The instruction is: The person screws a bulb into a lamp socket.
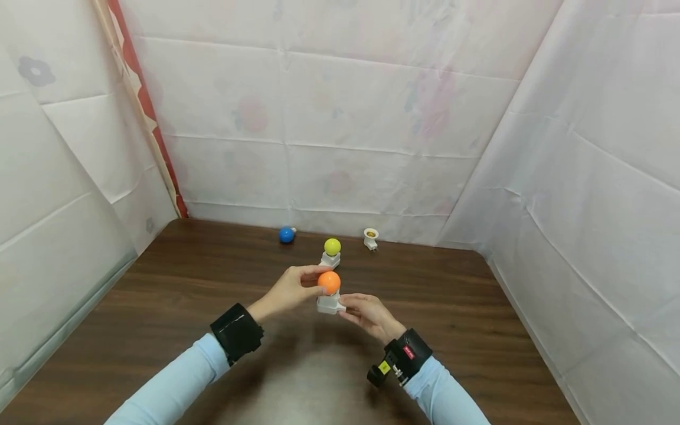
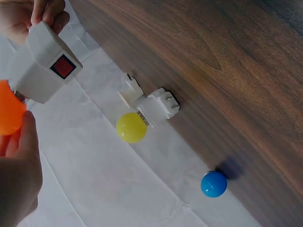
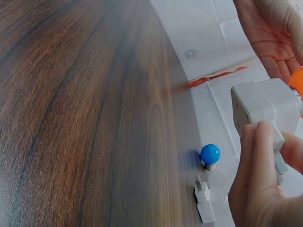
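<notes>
My left hand (image 1: pixel 291 289) holds an orange light bulb (image 1: pixel 329 283) between thumb and fingers. The bulb's metal screw base sits at the mouth of a white plug-in lamp socket (image 1: pixel 328 304), part of the threads showing. A dark red switch (image 2: pixel 63 66) is on one side of that socket. From the other side, my right hand (image 1: pixel 370 316) pinches the socket by its plug end, thumb and fingers on it. Both things are held up over the table. Just beyond them stands a yellow bulb (image 1: pixel 332 247) in a second white socket (image 1: pixel 330 260).
A blue bulb (image 1: pixel 287 235) lies near the far edge of the brown wooden table (image 1: pixel 212 254). At the back right stands a white lamp holder (image 1: pixel 370 238) with its round opening facing up. White sheets (image 1: pixel 340 118) hang behind the table and at both sides.
</notes>
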The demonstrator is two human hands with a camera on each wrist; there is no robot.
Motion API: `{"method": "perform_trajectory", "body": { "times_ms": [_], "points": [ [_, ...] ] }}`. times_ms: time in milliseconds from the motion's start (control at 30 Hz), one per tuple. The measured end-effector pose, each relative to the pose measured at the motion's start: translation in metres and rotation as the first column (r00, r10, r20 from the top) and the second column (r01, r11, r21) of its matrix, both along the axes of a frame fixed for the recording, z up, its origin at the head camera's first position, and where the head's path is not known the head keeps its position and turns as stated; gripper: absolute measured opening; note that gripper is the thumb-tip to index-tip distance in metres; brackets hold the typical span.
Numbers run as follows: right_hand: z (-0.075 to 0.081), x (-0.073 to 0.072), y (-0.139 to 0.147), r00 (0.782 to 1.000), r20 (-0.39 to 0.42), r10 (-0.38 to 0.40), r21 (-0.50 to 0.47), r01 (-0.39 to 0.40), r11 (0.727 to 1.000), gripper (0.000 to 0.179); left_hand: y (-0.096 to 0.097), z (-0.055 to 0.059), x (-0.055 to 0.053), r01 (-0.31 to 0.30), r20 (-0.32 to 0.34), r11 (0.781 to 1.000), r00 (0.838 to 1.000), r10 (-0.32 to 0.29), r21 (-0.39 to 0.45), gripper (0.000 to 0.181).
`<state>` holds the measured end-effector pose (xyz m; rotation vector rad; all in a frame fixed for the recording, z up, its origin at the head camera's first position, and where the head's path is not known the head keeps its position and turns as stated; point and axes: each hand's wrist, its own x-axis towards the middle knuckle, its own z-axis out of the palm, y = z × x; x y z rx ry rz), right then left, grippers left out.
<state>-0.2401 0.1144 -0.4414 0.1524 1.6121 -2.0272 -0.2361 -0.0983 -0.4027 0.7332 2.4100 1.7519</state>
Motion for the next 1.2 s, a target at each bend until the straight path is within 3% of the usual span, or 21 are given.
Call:
{"method": "perform_trajectory", "body": {
  "times_ms": [167,333,500,800,1033,1100,1200],
  "points": [
    [-0.0005,-0.0021,0.0019,1.000,0.005,0.007,-0.014,-0.006,1.000,0.042,-0.0015,-0.0010,-0.0062,0.091,0.024,0.996,0.995,-0.092,0.024,0.049],
    [-0.0007,-0.0038,0.0028,1.000,0.012,0.014,-0.028,-0.014,1.000,0.043,-0.0001,0.0003,-0.0087,0.122,0.016,0.991,0.992,-0.123,0.053,0.050],
    [-0.0009,-0.0036,0.0033,1.000,0.016,0.021,-0.024,-0.021,0.999,0.044,0.0011,0.0002,-0.0073,0.102,0.044,0.992,0.994,-0.105,0.071,0.044],
    [-0.0008,-0.0047,0.0032,1.000,0.016,0.013,-0.009,-0.013,1.000,0.047,-0.0001,-0.0012,-0.0095,0.094,0.007,0.995,0.995,-0.095,0.036,0.043],
    [-0.0011,-0.0057,0.0030,0.999,0.031,0.006,-0.015,-0.006,1.000,0.046,0.0006,-0.0021,-0.0096,0.105,0.008,0.993,0.994,-0.105,0.062,0.046],
    [-0.0011,-0.0057,0.0031,0.999,0.032,0.004,-0.022,-0.004,1.000,0.045,0.0023,-0.0031,-0.0093,0.086,0.006,0.994,0.996,-0.087,0.072,0.049],
    [-0.0011,-0.0061,0.0032,0.999,0.038,0.000,-0.033,0.002,0.999,0.044,0.0064,-0.0024,-0.0060,0.001,0.025,0.998,1.000,-0.003,0.066,0.052]
  ]
}}
